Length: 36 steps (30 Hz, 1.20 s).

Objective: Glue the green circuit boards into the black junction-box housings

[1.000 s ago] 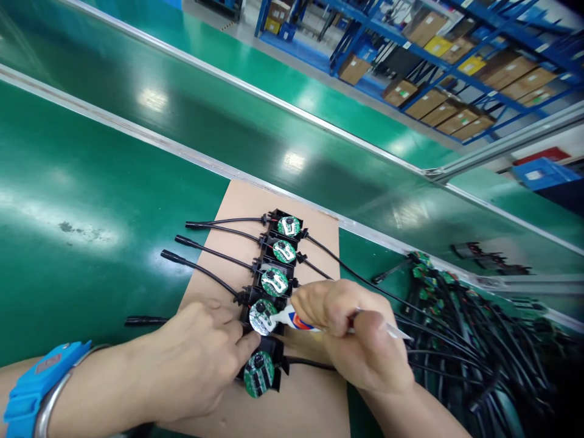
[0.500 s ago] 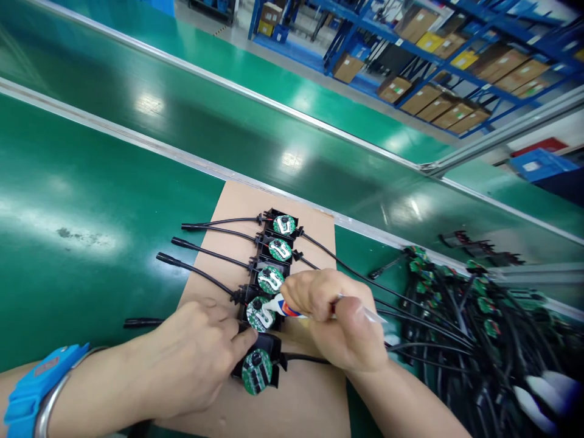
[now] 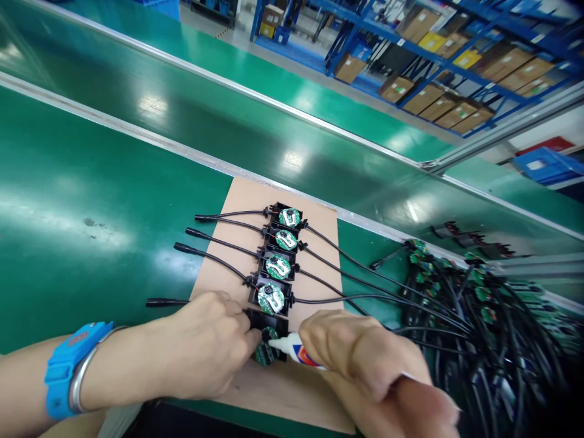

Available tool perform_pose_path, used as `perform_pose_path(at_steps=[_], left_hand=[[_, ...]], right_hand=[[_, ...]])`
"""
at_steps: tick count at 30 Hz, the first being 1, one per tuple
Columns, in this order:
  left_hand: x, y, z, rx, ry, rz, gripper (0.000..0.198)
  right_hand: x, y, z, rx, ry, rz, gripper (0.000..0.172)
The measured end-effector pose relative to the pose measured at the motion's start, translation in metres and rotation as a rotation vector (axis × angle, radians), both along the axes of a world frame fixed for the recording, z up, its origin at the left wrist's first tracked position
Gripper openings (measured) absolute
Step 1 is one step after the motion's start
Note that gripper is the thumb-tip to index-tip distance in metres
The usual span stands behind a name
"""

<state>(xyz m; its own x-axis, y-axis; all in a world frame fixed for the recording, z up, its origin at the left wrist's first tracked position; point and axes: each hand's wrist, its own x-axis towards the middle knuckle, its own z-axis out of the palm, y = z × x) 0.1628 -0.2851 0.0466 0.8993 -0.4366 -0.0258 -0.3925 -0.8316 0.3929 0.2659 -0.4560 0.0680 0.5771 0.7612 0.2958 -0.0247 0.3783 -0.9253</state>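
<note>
A tube [image 3: 301,351] with a white nozzle and a red-and-blue label is gripped in my right hand [image 3: 365,353]. Its tip meets, or nearly meets, the nearest round green circuit board [image 3: 265,351], where no white bead shows. My left hand [image 3: 212,344] is closed, its fingers at the left edge of that board and its black housing [image 3: 280,325]; the fingertips are partly hidden. Beyond it, a row of housings carries round boards with squiggles of white paste, the closest being a pasted board [image 3: 271,298]. Black cables [image 3: 219,258] leave both sides of the housings.
Under the row lies a cardboard sheet [image 3: 314,389] on the green tabletop [image 3: 114,255]. A heap of black cables with green boards [image 3: 474,328] fills the right side. A metal rail [image 3: 182,155] crosses behind. Blue shelving with boxes [image 3: 420,97] stands farther off.
My right hand has brought the tube from the fourth board toward me to the nearest one. The fourth board now carries a full white squiggle. My left hand has shifted slightly right, onto the nearest board's edge.
</note>
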Motion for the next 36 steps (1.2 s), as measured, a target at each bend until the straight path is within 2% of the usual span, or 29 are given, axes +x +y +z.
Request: perform_pose_path(at_steps=[4,7,20,29,36], left_hand=[[0.004,0.001,-0.005,-0.006,0.000,0.002,0.015],[0.008,0.003,-0.006,-0.002,0.012,0.004,0.013],[0.005,0.002,-0.008,0.000,-0.059,0.017,0.010],[0.005,0.003,-0.010,0.032,-0.038,0.014,0.011],[0.006,0.004,-0.007,0.036,0.032,-0.008,0.015]], right_hand=[[-0.013,0.006,-0.016,0.033,-0.012,-0.011,0.042],[-0.017,0.006,-0.021,0.028,-0.058,-0.017,0.039],[-0.023,-0.005,-0.017,0.011,-0.057,-0.032,0.038],[-0.020,-0.017,-0.017,-0.029,-0.065,-0.048,0.038],[-0.013,-0.011,-0.020,0.001,-0.068,-0.058,0.038]])
